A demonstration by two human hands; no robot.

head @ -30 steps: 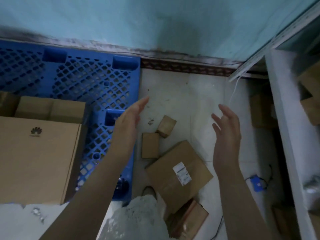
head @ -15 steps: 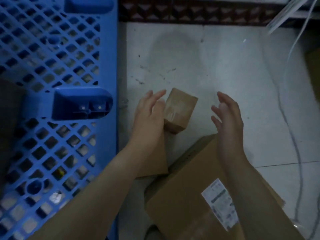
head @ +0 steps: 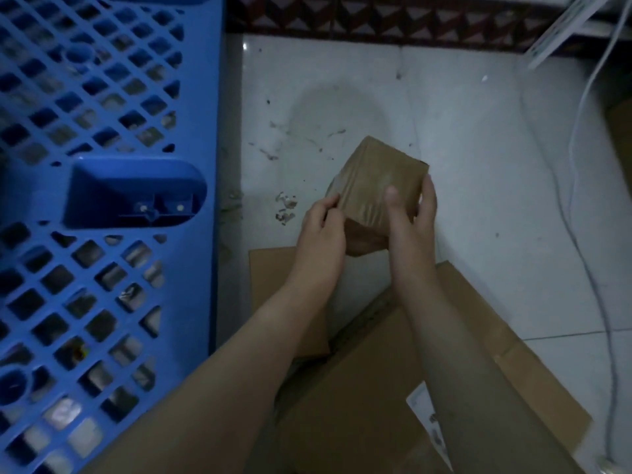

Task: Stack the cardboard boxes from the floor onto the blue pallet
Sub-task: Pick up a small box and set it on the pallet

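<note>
Head cam: small cardboard box (head: 379,179) was held betw. both hands over the white floor (head: 478,165), just R of the blue pallet (head: 102,200). Left hand (head: 321,234) pinched its left edge; right hand (head: 410,217) clasped its right side, thumb on top. Bigger labelled box (head: 359,388) lay under the forearms, w/ a white cable (head: 578,131) at far R.

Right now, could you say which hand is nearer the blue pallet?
Left. The left hand holds the small box on the side toward the blue pallet; the right hand holds its far side.
</note>
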